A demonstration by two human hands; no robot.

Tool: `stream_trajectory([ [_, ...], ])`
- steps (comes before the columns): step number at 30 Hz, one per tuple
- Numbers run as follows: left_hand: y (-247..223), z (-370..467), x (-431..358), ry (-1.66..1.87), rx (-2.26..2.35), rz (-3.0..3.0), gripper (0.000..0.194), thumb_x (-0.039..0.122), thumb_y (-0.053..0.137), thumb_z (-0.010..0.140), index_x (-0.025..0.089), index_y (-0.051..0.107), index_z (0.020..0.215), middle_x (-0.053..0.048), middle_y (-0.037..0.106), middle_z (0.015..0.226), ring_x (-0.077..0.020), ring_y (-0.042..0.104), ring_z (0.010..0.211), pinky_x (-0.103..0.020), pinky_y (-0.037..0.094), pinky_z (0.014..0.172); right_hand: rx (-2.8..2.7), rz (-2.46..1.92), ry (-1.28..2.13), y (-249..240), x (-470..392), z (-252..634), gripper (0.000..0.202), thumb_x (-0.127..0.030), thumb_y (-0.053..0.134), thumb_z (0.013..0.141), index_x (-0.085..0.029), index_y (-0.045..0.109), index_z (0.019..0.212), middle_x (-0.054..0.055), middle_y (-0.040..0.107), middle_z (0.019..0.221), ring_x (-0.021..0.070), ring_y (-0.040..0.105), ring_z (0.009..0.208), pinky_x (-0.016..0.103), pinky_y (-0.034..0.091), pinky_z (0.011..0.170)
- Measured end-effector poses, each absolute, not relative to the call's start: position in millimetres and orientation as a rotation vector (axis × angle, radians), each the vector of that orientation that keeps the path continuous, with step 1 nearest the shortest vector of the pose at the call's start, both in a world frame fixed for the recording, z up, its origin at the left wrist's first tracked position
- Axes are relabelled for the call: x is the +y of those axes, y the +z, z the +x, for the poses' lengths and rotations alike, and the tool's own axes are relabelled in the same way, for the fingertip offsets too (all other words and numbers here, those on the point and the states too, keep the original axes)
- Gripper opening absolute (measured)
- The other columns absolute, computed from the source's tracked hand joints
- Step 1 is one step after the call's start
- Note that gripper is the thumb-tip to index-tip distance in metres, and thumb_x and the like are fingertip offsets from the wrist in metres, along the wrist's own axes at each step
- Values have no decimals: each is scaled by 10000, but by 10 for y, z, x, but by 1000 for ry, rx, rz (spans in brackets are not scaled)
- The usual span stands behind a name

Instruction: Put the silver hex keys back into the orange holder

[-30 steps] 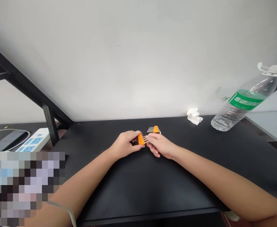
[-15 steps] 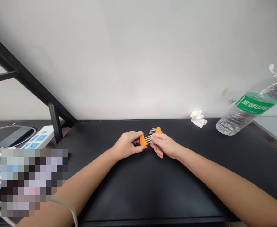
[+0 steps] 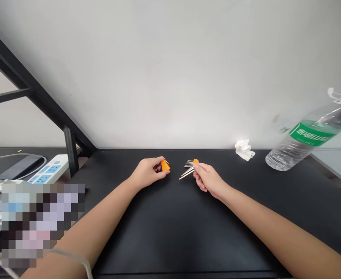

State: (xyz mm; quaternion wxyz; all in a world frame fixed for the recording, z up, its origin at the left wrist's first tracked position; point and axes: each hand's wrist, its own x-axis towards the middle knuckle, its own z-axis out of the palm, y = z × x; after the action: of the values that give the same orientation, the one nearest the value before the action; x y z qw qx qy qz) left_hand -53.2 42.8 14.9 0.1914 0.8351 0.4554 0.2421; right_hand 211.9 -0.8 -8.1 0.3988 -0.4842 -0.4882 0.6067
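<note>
My left hand (image 3: 148,173) pinches an orange wedge-shaped holder (image 3: 165,165) between thumb and fingers; dark bits show behind it, too small to tell. Thin metal rods (image 3: 187,172) are gripped in my right hand (image 3: 209,179), their free ends pointing left and down toward the gap between the hands. Just behind the right fingertips, a second orange holder (image 3: 195,161) with a row of metal rods (image 3: 189,163) lies on the black table (image 3: 170,232). The two hands are apart.
A crumpled white tissue (image 3: 244,150) lies at the back right, beside a large clear bottle (image 3: 301,135) with a green label. On the left are a black metal frame (image 3: 71,149), a white power strip (image 3: 50,169), a phone (image 3: 22,166) and cables. A blurred patch covers the lower left.
My hands have moved apart, the left one going left with its orange holder. The rods in my right hand have come away from that holder.
</note>
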Motion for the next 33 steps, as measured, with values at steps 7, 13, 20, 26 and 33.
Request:
stream_trajectory([
  [7,104,-499,433,656,1241,2323,206,376,699,818,213,575,800,61,522,685,-97,446,616,-229,386,603,-1880,-1545,974,-66,-38,2099,434,-474,373,1062,-232,425,705,12,552,654,161,555,510,309,417,512],
  [13,100,-501,444,612,1247,2368,214,380,708,806,217,569,796,60,509,680,-104,446,618,-230,370,597,-2310,-1736,378,-21,-28,2142,394,-354,308,1090,-199,562,831,79,698,874,211,656,749,313,394,641],
  [20,74,-510,461,578,1245,2385,226,383,717,797,220,560,806,62,513,692,-106,449,630,-234,368,610,-2510,-1887,179,8,17,2178,444,-383,284,1089,-201,666,956,92,731,996,236,694,821,318,406,666],
  [26,53,-503,475,558,1253,2460,227,406,710,813,224,579,845,51,549,707,-122,485,658,-237,382,623,-2495,-1835,212,70,75,2346,411,-409,319,1078,-210,676,1028,80,703,1041,217,676,869,311,431,703],
  [33,-5,-522,494,605,1240,2426,336,420,726,816,236,657,1090,17,671,864,-145,605,755,-256,481,704,-2617,-1466,250,74,-34,2297,203,-320,550,951,-197,626,1094,77,628,1125,188,625,843,299,450,704],
])
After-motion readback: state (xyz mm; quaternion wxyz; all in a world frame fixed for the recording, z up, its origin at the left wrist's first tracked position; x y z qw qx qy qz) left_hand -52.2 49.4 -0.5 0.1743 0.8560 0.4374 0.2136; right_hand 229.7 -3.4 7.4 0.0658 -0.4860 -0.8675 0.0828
